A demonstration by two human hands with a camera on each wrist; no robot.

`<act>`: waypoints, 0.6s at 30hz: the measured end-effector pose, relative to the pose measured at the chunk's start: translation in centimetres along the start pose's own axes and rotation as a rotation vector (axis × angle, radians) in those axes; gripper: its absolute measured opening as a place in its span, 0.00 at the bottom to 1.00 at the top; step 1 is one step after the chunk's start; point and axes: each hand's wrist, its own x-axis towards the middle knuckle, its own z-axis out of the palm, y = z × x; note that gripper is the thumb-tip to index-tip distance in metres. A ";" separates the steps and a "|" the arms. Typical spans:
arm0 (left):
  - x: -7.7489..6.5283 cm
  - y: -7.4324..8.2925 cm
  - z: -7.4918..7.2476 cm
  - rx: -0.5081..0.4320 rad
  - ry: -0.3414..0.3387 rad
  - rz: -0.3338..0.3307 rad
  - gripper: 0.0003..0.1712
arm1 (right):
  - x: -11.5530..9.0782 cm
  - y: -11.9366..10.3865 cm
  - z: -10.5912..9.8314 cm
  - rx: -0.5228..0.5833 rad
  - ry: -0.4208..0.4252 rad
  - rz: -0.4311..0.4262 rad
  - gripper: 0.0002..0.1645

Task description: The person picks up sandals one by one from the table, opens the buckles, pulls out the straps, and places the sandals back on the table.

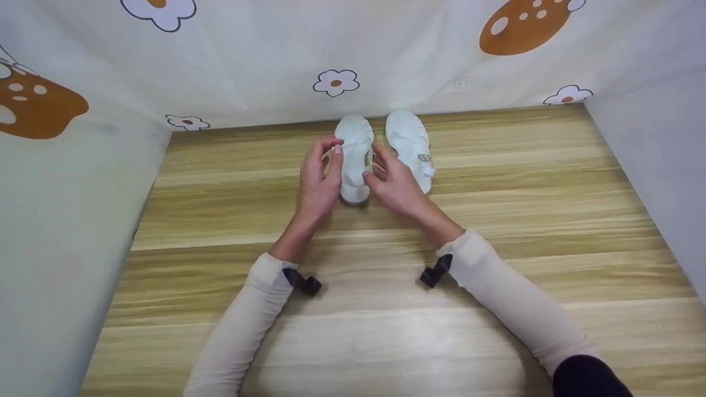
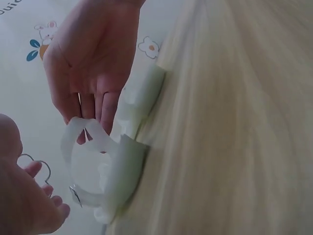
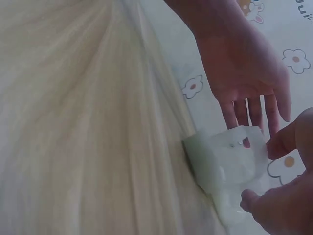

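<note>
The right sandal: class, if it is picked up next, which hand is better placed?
Probably the right hand: in the head view it is next to the right sandal, whereas the left hand is on the far side of the left sandal.

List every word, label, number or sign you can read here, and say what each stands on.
"uic", cut off, on the patterned sheet, left wrist view.
"ui", cut off, on that sheet, right wrist view.
Mark on the right-hand shoe: too blurred to read.
Faint mark on the sheet, head view: unreadable.
</note>
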 end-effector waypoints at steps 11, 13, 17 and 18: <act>-0.6 -2.0 0.3 -0.046 -0.056 -0.240 0.25 | 0.7 2.3 0.3 0.067 -0.012 0.072 0.46; -0.6 -2.2 0.3 -0.047 -0.048 -0.258 0.25 | 0.8 2.5 0.3 0.110 -0.021 0.080 0.46; -0.6 -2.5 -0.1 -0.059 -0.014 -0.278 0.24 | 0.9 2.9 0.4 0.196 -0.029 0.090 0.43; -0.6 -2.6 -0.2 -0.062 -0.005 -0.283 0.23 | 0.9 2.9 0.4 0.215 -0.031 0.093 0.43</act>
